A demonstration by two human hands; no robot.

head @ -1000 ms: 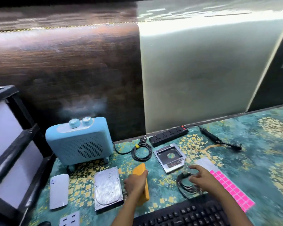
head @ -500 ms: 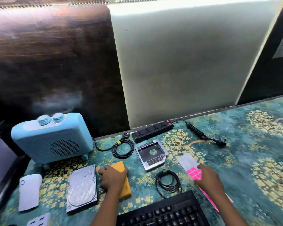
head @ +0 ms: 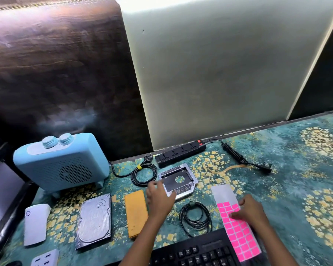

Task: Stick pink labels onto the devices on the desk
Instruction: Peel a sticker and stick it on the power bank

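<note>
The person is working at the label-picking step. The right hand is resting on the sheet of pink labels, fingers curled down onto the top pink rows as if working one square loose; whether a label is already pinched cannot be told, since the fingertips are hiding the spot. The upper part of the sheet, just beyond this hand, is showing bare grey backing where labels are gone.

The left hand is hovering with fingers spread over the near corner of the silver drive caddy, holding nothing; whether it is touching the caddy cannot be told. Just to its left the orange case is lying flat, and further left are the hard drive and the white device. Beyond the left hand are standing the blue heater and the black power strip. Between the two hands a coiled black cable is lying on the surface, with the keyboard nearest the person.

No pink label is visible on any device. Judging by this, the next move is calling for peeling one square cleanly off the backing and carrying it to the caddy while the left hand is steadying it.

The keyboard's key markings and the caddy's printing are too small to read; no brand can be made out.
</note>
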